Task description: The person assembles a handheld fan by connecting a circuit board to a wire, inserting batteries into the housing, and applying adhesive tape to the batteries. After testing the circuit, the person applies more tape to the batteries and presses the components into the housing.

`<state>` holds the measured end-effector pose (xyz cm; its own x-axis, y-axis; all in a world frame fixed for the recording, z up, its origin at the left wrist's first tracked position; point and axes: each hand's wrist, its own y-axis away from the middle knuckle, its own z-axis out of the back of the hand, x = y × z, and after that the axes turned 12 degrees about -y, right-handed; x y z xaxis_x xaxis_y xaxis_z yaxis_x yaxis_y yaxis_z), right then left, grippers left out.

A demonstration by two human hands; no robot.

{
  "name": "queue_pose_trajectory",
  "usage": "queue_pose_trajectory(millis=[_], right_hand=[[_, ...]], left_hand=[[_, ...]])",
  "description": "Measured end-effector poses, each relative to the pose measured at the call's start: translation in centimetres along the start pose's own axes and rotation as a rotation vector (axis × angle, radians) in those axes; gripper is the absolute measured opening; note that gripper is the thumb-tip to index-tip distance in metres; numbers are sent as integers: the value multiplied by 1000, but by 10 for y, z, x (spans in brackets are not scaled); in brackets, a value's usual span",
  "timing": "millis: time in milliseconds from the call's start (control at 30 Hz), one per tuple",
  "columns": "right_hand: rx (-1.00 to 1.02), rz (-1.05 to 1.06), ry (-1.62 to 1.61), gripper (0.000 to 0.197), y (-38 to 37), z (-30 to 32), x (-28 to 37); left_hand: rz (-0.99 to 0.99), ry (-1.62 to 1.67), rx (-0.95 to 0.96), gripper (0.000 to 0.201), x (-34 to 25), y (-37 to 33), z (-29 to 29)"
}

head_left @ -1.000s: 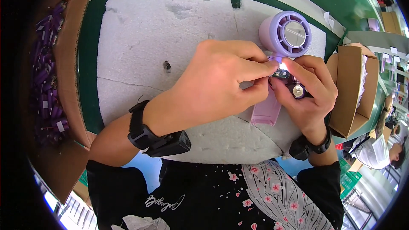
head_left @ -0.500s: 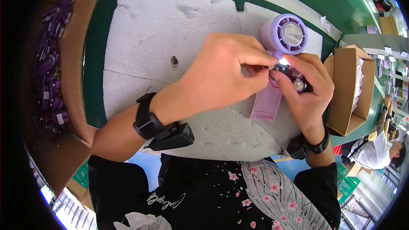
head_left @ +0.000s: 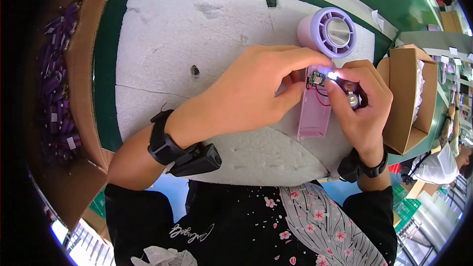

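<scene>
A lilac handheld fan (head_left: 327,32), its round head turned up, lies at the right part of the white foam board. From it extends the pink-lilac handle shell (head_left: 314,118), its inside showing. Over the shell's upper end sits a small green circuit board (head_left: 318,78) with a bright white light and red and black wires. My right hand (head_left: 362,103) pinches the board's right edge between thumb and forefinger, purple battery cells (head_left: 352,99) beside its palm. My left hand (head_left: 266,86) is open, forefinger stretched just below the fan head, thumb apart from it beside the board.
A carton (head_left: 84,83) full of purple battery cells (head_left: 54,88) with wires stands at the left. Close by my right hand is a smaller open carton (head_left: 401,98) with white wrapping. The foam board (head_left: 172,34) lies on a green bench. Another person (head_left: 438,167) works at the far right.
My left finger and thumb have come apart from their pinch at the board, which shows more fully now. My right hand has shifted slightly right and keeps its hold.
</scene>
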<state>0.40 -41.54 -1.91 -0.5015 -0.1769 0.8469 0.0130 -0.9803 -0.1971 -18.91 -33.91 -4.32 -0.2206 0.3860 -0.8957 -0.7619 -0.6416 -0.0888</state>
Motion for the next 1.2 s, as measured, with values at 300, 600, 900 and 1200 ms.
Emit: queue_pose_trajectory(millis=[300,600,900,1200], right_hand=[[38,129,90,20,-2,5,2],[-1,229,180,22,-1,-1,4],[-19,210,211,21,-1,-4,6],[78,-335,-24,29,1,4,7]], left_hand=[[-11,-55,-5,43,-2,0,2],[2,-43,5,41,-2,0,3],[40,-39,-45,36,-2,-1,-3],[-101,-212,-130,35,-2,-2,-3]])
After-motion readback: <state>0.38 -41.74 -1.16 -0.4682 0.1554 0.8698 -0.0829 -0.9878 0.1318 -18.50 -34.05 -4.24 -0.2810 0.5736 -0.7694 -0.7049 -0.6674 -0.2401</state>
